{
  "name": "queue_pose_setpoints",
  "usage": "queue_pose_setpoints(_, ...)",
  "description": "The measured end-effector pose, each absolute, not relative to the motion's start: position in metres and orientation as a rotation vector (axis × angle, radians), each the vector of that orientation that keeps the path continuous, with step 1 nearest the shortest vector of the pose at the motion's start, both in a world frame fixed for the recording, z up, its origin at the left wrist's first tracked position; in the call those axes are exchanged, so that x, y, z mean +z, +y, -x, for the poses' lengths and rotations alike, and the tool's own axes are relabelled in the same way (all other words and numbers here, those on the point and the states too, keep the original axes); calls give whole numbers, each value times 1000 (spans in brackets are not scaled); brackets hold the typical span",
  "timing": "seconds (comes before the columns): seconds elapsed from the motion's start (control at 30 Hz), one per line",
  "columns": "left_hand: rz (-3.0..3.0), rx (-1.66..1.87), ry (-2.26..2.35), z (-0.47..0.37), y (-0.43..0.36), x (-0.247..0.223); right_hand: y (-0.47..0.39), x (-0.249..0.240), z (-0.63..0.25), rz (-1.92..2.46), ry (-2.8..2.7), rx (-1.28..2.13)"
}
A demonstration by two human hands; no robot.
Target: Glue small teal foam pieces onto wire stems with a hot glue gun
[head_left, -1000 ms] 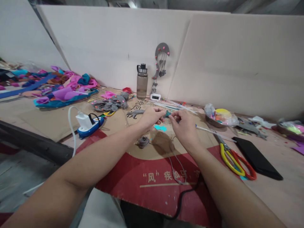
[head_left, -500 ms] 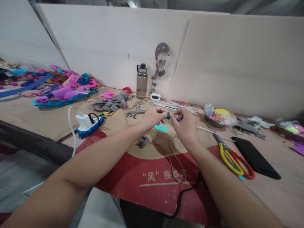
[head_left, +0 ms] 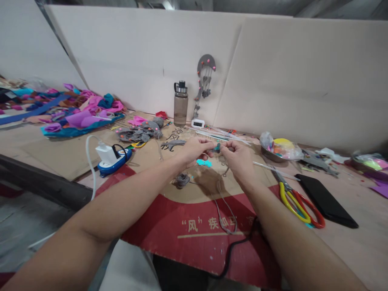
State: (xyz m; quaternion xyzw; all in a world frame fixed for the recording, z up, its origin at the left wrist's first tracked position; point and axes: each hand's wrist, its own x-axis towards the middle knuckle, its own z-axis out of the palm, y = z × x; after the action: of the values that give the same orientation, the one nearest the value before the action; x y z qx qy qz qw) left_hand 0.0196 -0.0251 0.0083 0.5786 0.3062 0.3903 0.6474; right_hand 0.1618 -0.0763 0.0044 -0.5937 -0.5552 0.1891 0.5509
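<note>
Between my two hands is a small teal piece (head_left: pixel 217 147), pinched from both sides above the cardboard. My left hand (head_left: pixel 198 150) has its fingers closed on the piece's left side. From the right, my right hand (head_left: pixel 238 157) grips its other edge between thumb and forefinger. A thin grey cord (head_left: pixel 226 206) hangs below and loops over the red part of the cardboard. Under my hands lie a bright turquoise cutout (head_left: pixel 204 163) and a small coil of grey cord (head_left: pixel 182 180).
Yellow-and-red-handled scissors (head_left: pixel 298 206) and a black phone (head_left: pixel 325 200) lie at right. A bottle (head_left: pixel 181 106) and white timer (head_left: pixel 198 123) stand behind. A blue power strip (head_left: pixel 114 162), grey felt pieces (head_left: pixel 141 132) and coloured scraps (head_left: pixel 85 113) are at left; a bowl (head_left: pixel 274 157) sits back right.
The teal piece has turned so more of its face shows, and it is slightly further right. My right hand's fingers have closed in nearer to my left hand.
</note>
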Motion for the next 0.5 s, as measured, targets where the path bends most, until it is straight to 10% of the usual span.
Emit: queue_pose_setpoints(0.5,-1094,1075,770,-15,-12,2,-73,1,-169,1252,-972,806)
